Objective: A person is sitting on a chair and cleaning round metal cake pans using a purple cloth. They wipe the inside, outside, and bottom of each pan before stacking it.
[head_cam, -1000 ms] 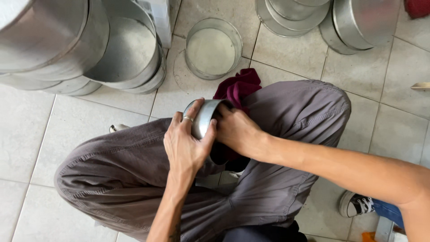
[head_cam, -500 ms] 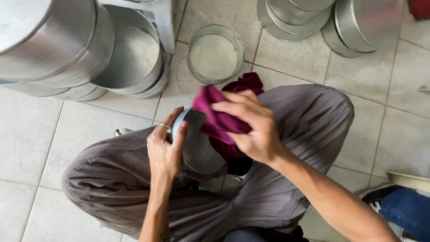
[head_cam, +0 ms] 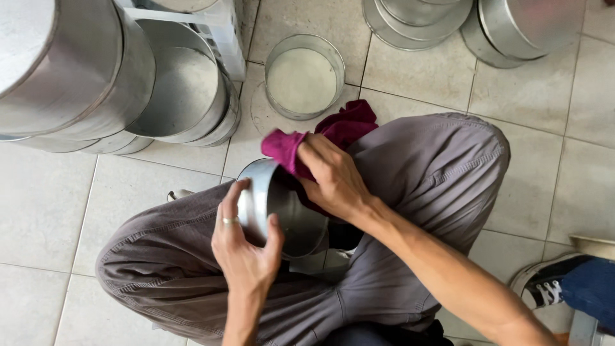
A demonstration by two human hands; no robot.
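seen from above, crouched over a tiled floor [head_cam: 51, 192], knees in grey trousers [head_cam: 442, 166] spread to both sides. left hand [head_cam: 246, 247] wrapped around the outside wall of a small round metal tin [head_cam: 282, 211], thumb on the near rim, fingers [head_cam: 229, 208] curled over the far side, a ring on 1 of them. tin held tilted between the knees, above the floor, open side turned toward the right. right hand [head_cam: 333, 179] clenched on a magenta cloth [head_cam: 320, 138], pressing it at the tin's upper rim; part of the cloth bunched under the fingers, the rest hanging over the right knee. cannot tell how deep the cloth goes inside the tin.

on the floor just beyond the knees, 1 more round tin [head_cam: 304, 74], upright, open side up, pale bottom showing. to the upper left, a group of larger metal tins [head_cam: 96, 83], some stacked and lying on their sides, 1 open toward the camera, with a white frame [head_cam: 218, 32] touching them. at the top right, several more tins [head_cam: 487, 25], overlapping each other, cut by the picture edge. at the lower right, a dark sneaker [head_cam: 544, 285] with white sole and a blue trouser leg [head_cam: 592, 288] of another person, well apart from the hands.
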